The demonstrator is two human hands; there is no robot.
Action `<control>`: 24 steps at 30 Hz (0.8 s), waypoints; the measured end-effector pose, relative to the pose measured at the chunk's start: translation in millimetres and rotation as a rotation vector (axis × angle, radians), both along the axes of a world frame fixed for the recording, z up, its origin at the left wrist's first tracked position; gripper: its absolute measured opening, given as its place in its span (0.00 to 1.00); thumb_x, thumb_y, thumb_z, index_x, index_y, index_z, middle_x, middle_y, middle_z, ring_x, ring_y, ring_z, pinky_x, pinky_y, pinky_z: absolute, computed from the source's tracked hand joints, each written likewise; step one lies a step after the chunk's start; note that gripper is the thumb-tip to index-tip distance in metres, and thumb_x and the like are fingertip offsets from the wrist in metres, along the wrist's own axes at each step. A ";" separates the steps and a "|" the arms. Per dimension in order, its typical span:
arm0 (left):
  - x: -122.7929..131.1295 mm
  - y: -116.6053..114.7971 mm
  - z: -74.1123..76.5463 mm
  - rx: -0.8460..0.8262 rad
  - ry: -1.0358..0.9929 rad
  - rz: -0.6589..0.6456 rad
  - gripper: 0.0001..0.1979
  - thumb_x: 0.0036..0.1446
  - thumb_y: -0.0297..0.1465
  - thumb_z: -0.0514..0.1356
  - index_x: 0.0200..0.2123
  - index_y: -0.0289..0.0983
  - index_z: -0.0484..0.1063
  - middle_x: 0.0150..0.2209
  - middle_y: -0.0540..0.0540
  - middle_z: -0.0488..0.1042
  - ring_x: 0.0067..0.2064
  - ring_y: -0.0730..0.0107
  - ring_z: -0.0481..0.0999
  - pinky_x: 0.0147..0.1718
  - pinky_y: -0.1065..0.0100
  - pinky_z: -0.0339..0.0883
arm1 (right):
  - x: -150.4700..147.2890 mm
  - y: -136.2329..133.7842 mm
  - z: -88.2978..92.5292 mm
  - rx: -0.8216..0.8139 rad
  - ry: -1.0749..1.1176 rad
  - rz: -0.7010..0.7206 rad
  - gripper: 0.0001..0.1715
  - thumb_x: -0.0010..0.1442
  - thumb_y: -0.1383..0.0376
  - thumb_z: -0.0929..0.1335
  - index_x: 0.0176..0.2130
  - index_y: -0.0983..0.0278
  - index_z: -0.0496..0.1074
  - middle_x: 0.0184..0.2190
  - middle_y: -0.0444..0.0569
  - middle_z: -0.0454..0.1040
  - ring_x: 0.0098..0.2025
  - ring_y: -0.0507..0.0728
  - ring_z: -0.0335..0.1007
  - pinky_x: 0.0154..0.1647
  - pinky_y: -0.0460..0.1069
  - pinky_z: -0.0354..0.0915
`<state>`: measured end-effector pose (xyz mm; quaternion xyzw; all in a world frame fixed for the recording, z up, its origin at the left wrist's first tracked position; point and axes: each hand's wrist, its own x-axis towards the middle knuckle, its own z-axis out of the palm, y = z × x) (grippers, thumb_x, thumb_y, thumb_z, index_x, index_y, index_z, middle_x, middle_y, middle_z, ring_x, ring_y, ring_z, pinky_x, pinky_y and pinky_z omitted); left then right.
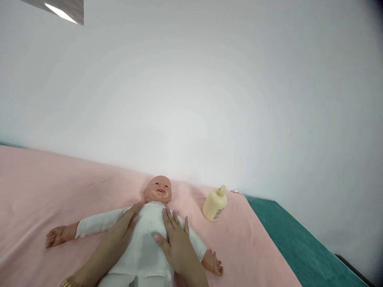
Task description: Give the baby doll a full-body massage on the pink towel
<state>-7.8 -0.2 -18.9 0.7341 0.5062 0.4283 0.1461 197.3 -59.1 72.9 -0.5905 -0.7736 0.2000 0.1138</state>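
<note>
A baby doll point(149, 235) with a white cloth body lies on its back, arms spread to both sides and head toward the wall. My left hand point(127, 221) rests against the doll's chest and shoulder on the left side, fingers stretched toward its neck. On the other side of the chest, my right hand point(176, 243) lies flat with the fingers spread and the thumb pointing inward. Neither hand holds anything. To the right of the doll's head stands a pale yellow pump bottle point(214, 204), apart from both hands.
A pink sheet point(245, 239) covers the surface under the doll. Beyond its right edge shows a green surface point(287, 231). A plain white wall point(191, 87) rises directly behind. Something grey with a bright strip point(61, 12) hangs at the top left.
</note>
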 end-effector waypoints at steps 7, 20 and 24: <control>4.4 -19.9 44.4 -0.011 0.033 -0.214 0.20 0.62 0.39 0.51 0.52 0.40 0.72 0.56 0.45 0.72 0.59 0.59 0.69 0.58 0.55 0.62 | 19.2 2.9 6.5 -0.049 -0.084 -0.116 0.35 0.69 0.49 0.51 0.68 0.62 0.46 0.68 0.48 0.43 0.70 0.63 0.34 0.66 0.70 0.27; 17.3 -43.7 71.8 -0.066 0.296 -0.637 0.19 0.63 0.40 0.53 0.54 0.44 0.71 0.59 0.46 0.68 0.63 0.58 0.61 0.62 0.49 0.51 | 21.8 4.2 2.6 -0.049 -0.144 -0.123 0.33 0.70 0.54 0.50 0.68 0.64 0.47 0.68 0.48 0.43 0.70 0.63 0.35 0.66 0.69 0.28; 13.5 -26.5 48.3 0.070 0.307 -0.429 0.20 0.64 0.37 0.52 0.57 0.42 0.69 0.61 0.44 0.65 0.63 0.57 0.62 0.59 0.50 0.57 | 22.3 5.6 -0.8 -0.044 -0.128 -0.129 0.33 0.69 0.53 0.50 0.68 0.63 0.46 0.68 0.47 0.43 0.70 0.63 0.34 0.66 0.69 0.28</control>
